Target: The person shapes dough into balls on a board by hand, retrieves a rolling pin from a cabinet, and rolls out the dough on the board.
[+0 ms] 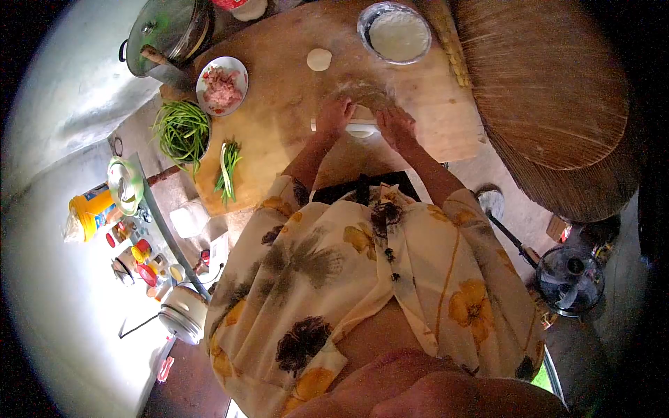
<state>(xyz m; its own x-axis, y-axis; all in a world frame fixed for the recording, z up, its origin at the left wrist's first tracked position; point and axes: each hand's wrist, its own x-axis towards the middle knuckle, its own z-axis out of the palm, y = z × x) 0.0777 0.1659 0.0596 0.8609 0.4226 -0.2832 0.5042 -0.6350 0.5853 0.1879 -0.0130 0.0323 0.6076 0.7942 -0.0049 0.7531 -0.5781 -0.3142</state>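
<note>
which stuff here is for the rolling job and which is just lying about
In the job:
- white rolling pin, under both hands
- dough round
- wooden board
- bowl of flour, probably

Lying about, as far as the rolling goes:
- green beans
- spring onions
- minced meat, perhaps for later
- fan

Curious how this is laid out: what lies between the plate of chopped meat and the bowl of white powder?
A small, pale dough round, lying flat on the wooden board; the head view shows it.
</note>
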